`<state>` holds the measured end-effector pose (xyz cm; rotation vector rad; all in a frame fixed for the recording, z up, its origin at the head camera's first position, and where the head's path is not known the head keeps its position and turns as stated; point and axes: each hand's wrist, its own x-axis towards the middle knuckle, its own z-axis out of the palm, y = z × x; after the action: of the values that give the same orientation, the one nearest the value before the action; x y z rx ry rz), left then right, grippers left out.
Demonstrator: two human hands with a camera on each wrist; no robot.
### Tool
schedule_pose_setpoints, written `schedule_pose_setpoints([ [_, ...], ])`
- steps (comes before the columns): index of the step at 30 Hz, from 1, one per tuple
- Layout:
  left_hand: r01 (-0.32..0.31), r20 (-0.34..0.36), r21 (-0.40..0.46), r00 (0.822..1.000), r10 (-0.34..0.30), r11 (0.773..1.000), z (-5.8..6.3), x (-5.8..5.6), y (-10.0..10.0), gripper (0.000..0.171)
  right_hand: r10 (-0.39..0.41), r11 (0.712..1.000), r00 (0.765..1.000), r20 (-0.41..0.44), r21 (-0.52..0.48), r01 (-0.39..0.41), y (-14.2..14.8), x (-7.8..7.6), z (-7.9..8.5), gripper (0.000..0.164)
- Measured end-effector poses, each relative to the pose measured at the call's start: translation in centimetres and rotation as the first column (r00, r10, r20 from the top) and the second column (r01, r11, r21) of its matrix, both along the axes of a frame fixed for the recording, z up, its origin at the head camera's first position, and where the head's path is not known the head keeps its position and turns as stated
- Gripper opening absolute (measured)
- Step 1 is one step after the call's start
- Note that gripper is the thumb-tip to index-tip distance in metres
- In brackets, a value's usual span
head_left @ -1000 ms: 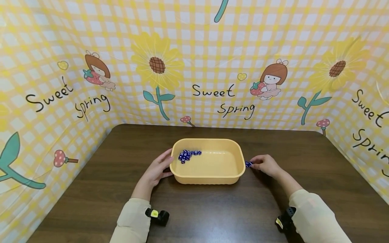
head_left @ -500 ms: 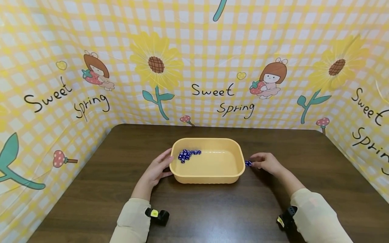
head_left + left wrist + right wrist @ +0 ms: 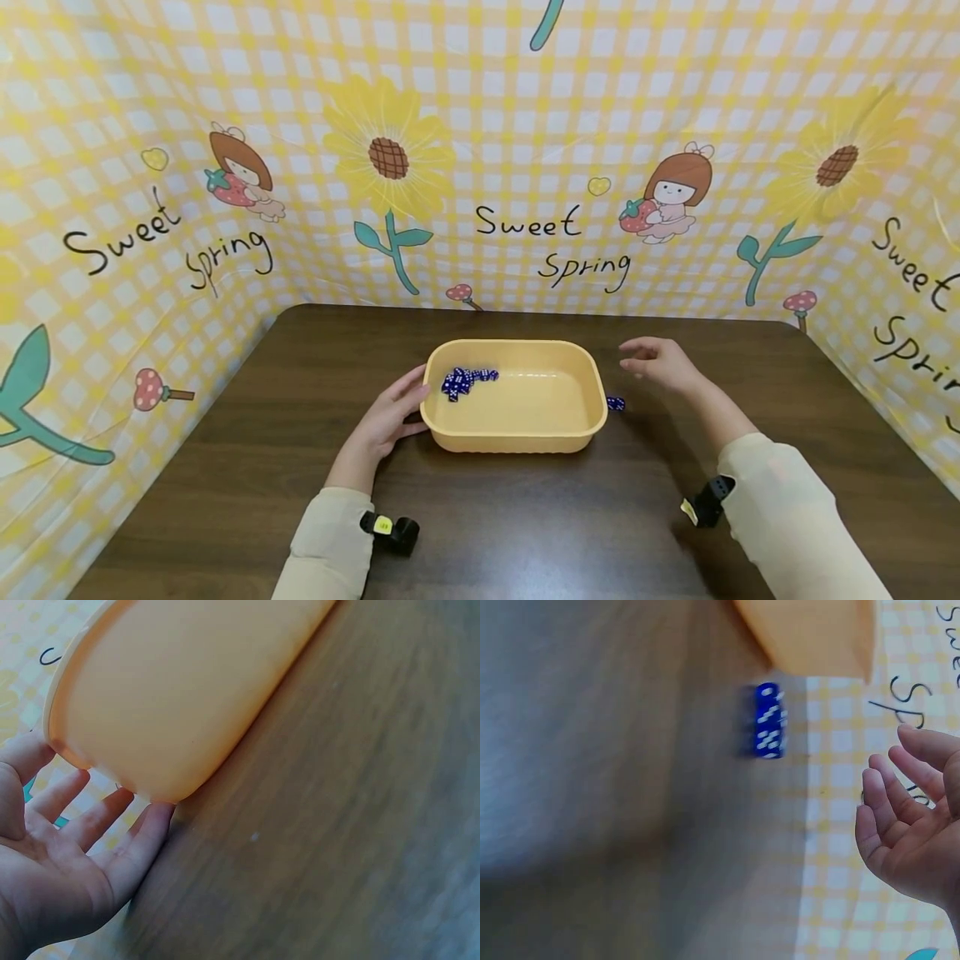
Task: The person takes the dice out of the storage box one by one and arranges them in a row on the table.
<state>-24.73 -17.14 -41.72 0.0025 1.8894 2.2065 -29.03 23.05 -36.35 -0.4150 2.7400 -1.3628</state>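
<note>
A pale yellow plastic bin [image 3: 517, 443] stands on the table, with a cluster of blue dice with white dots [image 3: 459, 383] at the left end of its floor. My left hand [image 3: 390, 412] holds the bin's left end, thumb at the rim and fingertips against the outer wall [image 3: 165, 727]. Just outside the bin's right wall lies a short row of blue dice [image 3: 616, 403], also seen in the right wrist view as dice [image 3: 769, 720] lined up in contact. My right hand [image 3: 662, 363] hovers behind and to the right of this row, fingers loosely bent and holding nothing.
The dark wooden table [image 3: 525, 525] extends around the bin on all sides. A yellow checked cloth [image 3: 525, 150] with flowers and lettering hangs behind the table and along both sides. Each wrist carries a small black camera [image 3: 390, 533].
My right hand has let go of the dice beside the bin and moved away, up and back. Those dice have stayed in place. My left hand and the bin have not moved.
</note>
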Motion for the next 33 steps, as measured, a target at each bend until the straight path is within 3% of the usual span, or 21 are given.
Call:
schedule_pose_setpoints([
  [17, 0.002, -0.007, 0.013, 1.000, -0.002, 1.000, -0.1, 0.0, 0.0, 0.056, 0.029, 0.999, 1.000, -0.001, -0.046, -0.029, -5.0, -1.9, 3.7, 0.036],
  [33, -0.004, -0.006, 0.005, 1.000, 0.004, 1.000, -0.2, 0.0, -0.1, 0.054, 0.138, 0.980, 0.990, 0.007, -0.146, -0.136, -10.1, -2.2, 3.1, 0.031],
])
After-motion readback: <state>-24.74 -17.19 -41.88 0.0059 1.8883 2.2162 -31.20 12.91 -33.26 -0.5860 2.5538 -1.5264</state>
